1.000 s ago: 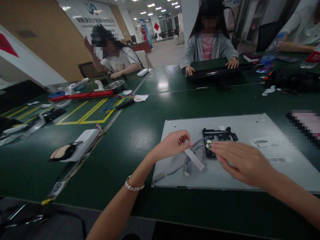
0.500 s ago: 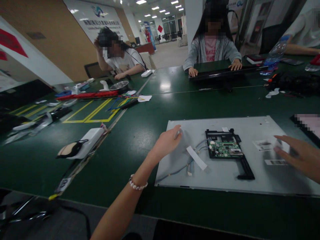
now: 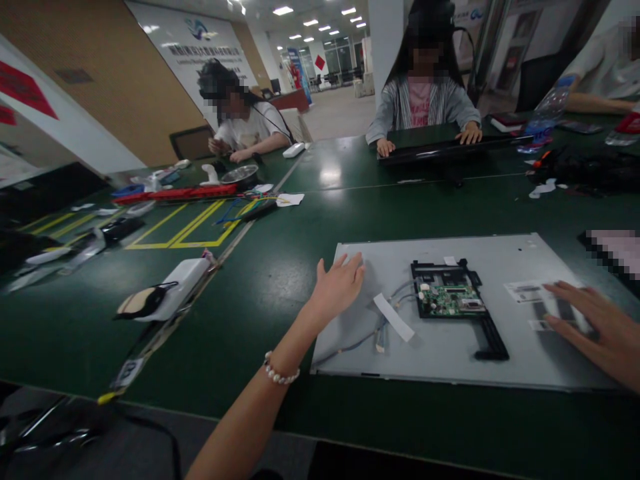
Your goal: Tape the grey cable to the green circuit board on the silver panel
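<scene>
A flat grey metal panel [image 3: 540, 363] lies on the green table before me. My left hand [image 3: 340, 283] is over its left edge, fingers spread and holding nothing; whether it touches the metal I cannot tell. Above the labels [image 3: 525, 291] on the right side is my right hand [image 3: 595, 320], fingers stretched out, with nothing in it. Between the hands sits a black plastic bracket [image 3: 493, 337] with a green circuit board [image 3: 450, 300]. Thin grey-blue cables [image 3: 363, 339] run left from the board, and a white strip [image 3: 394, 318] lies across them.
A white power bank-like box [image 3: 183, 280] with a beige-black object on it stands left. Further off are a red bar [image 3: 175, 194], a metal dish [image 3: 240, 175] and wires. Across the table, one person rests both hands on a black panel [image 3: 450, 148]; another sits at left.
My left hand has turned flatter and its fingers have spread. My right hand has shifted slightly, fingers still extended. The person at far left has lowered a raised hand.
</scene>
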### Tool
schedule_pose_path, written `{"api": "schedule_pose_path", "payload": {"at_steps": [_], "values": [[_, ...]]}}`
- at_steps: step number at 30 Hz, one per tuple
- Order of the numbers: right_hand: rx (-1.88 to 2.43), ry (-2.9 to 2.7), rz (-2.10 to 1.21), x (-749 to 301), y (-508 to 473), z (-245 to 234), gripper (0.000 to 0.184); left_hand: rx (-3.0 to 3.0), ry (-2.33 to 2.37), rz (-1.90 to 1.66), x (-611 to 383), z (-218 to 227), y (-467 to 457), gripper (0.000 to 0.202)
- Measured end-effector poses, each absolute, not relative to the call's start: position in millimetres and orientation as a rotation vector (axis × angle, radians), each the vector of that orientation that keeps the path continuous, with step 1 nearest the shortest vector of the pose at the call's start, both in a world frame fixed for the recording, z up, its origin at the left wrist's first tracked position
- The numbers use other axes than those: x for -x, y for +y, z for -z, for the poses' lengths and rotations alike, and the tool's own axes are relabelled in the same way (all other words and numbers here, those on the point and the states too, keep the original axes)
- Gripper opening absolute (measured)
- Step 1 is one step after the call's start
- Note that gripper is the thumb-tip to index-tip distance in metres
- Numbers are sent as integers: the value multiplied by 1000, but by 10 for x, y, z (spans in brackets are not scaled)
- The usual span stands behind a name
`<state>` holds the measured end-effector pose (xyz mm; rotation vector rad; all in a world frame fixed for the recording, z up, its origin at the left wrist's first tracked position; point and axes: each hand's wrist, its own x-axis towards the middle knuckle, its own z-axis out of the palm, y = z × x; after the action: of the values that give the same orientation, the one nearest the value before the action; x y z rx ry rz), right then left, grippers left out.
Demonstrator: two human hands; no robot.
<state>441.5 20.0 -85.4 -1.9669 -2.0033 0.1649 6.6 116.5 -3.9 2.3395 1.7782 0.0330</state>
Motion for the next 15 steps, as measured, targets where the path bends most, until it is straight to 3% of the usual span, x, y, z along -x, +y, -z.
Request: {"api": "schedule_pose_path", "payload": {"at_steps": [8,15], "values": [[1727,-2352,-361,-4412,12,885,62,-2392,1931,-126,-89,46,1153,50],[1451,-2694,-179,-4150,-129,740,79,-2465,1873,-148,-264,-18,1015,53]]}}
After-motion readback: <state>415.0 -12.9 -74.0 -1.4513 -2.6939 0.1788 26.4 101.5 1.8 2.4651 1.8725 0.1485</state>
